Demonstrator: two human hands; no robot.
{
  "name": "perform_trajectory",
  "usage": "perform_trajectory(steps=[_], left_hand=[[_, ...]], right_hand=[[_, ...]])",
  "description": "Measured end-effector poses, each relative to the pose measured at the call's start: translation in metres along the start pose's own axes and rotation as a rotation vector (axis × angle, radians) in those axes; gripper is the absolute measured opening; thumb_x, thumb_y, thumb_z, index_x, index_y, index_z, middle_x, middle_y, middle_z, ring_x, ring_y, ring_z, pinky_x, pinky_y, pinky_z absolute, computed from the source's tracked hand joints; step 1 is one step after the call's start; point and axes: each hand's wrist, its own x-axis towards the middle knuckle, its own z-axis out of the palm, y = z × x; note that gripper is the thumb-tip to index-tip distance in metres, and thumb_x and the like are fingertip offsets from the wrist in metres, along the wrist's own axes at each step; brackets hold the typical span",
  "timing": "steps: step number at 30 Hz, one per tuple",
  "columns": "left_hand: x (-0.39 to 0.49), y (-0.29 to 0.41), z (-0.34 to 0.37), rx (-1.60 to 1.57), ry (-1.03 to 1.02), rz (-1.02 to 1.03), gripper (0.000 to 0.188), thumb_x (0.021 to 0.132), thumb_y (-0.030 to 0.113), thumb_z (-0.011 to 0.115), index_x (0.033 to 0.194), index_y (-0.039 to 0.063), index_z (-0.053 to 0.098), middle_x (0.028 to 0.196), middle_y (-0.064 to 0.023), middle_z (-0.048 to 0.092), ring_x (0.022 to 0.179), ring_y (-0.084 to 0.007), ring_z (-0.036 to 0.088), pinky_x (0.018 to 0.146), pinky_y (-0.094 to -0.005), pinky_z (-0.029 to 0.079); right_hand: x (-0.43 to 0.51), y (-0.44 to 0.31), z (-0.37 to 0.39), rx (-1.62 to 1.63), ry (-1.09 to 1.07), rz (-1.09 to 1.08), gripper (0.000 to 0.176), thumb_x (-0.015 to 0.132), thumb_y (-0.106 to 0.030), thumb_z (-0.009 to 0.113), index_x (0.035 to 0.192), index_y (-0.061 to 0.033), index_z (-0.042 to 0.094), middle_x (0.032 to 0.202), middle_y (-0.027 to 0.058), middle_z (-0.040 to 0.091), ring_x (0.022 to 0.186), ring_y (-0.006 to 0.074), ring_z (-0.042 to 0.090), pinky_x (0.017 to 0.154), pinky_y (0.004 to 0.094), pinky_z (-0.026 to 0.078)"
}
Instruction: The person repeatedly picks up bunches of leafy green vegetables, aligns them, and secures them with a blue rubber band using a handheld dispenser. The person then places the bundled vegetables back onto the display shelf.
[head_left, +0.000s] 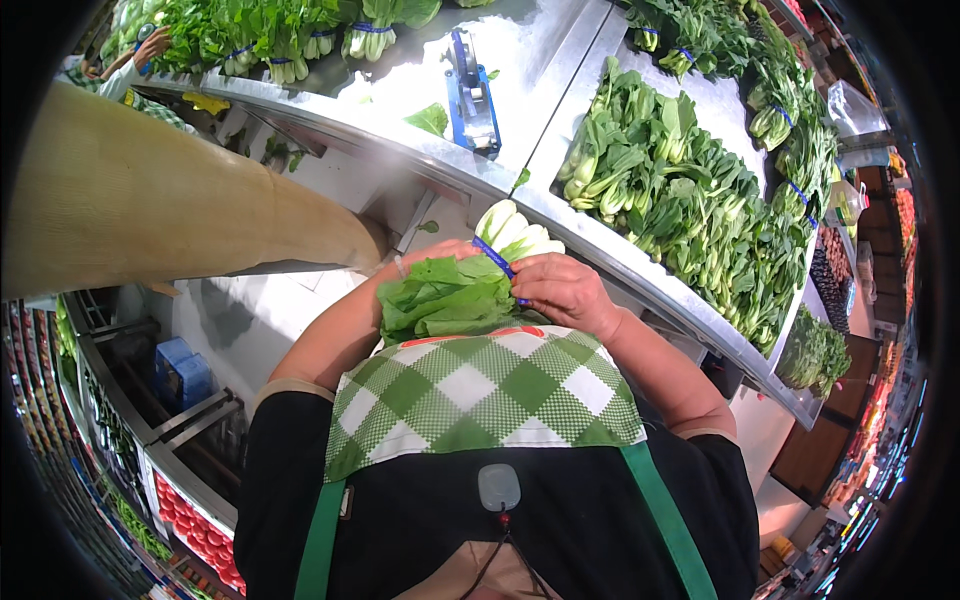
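Observation:
A bunch of leafy greens with pale stalks (517, 232) lies across my front, its leaves towards my checked apron (480, 390). Around its stalks runs a blue printed tape (491, 256). The fingers of my right hand (566, 289) pinch the tape's end at the near side of the bunch. Behind the leaves, my left hand (442, 255) supports the bunch from the far side, its fingers partly hidden. Beyond, on the metal counter, stands a blue tape dispenser (474, 105) with a loose leaf (429, 118) beside it.
Loose bok choy (675, 195) is heaped on the counter at right. Taped bunches (285, 45) line the far left. A thick pale column (180, 195) rises close on my left. Another person's hand (152, 46) shows at the upper left. A blue crate (182, 375) sits low at left.

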Motion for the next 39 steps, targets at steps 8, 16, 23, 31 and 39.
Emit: perform_trajectory(steps=[8, 16, 23, 31, 39], left_hand=[[-0.009, 0.011, 0.006, -0.466, 0.130, -0.038, 0.038, 0.095, 0.025, 0.050, 0.126, 0.002, 0.050, 0.115, -0.0130, 0.061, 0.099, -0.0209, 0.063, 0.086, -0.0336, 0.053], [-0.011, 0.065, 0.015, -0.213, -0.004, 0.247, 0.033, 0.094, 0.015, 0.052, 0.124, 0.003, 0.053, 0.113, -0.0105, 0.062, 0.098, -0.0194, 0.063, 0.084, -0.0326, 0.054], [-0.010, 0.095, 0.043, -0.126, 0.000, 0.348, 0.037, 0.093, 0.022, 0.055, 0.127, 0.007, 0.051, 0.120, -0.0077, 0.059, 0.105, -0.0172, 0.061, 0.086, -0.0321, 0.053], [-0.052, 0.137, 0.012, 0.207, 0.164, 0.125, 0.073, 0.092, 0.063, 0.037, 0.131, 0.002, 0.046, 0.117, -0.0229, 0.059, 0.103, -0.0291, 0.063, 0.088, -0.0371, 0.051], [-0.032, 0.154, -0.035, 0.668, 0.972, 0.735, 0.041, 0.089, 0.029, 0.064, 0.116, 0.002, 0.051, 0.112, -0.0113, 0.058, 0.106, -0.0185, 0.057, 0.091, -0.0310, 0.046]], right_hand=[[-0.001, 0.014, -0.023, -0.628, -0.320, -0.264, 0.034, 0.085, -0.018, 0.058, 0.118, -0.0103, 0.059, 0.131, 0.0031, 0.053, 0.125, 0.0229, 0.047, 0.098, 0.0377, 0.040], [0.055, 0.021, -0.055, -0.677, -0.083, -0.155, 0.064, 0.071, -0.018, 0.071, 0.130, -0.0116, 0.048, 0.141, 0.0072, 0.044, 0.134, 0.0293, 0.036, 0.107, 0.0433, 0.029], [0.126, 0.063, -0.069, -0.646, -0.134, -0.327, 0.053, 0.077, -0.010, 0.056, 0.129, -0.0064, 0.048, 0.134, 0.0106, 0.049, 0.127, 0.0293, 0.043, 0.105, 0.0459, 0.028], [0.161, 0.092, -0.063, 0.611, -0.088, 0.381, 0.050, 0.077, -0.010, 0.071, 0.122, -0.0031, 0.051, 0.102, 0.0081, 0.063, 0.091, 0.0193, 0.060, 0.079, 0.0311, 0.046], [0.224, 0.103, -0.038, 1.016, 0.140, 0.593, 0.048, 0.078, -0.008, 0.071, 0.120, 0.0036, 0.052, 0.111, 0.0098, 0.061, 0.101, 0.0199, 0.059, 0.091, 0.0324, 0.045]])
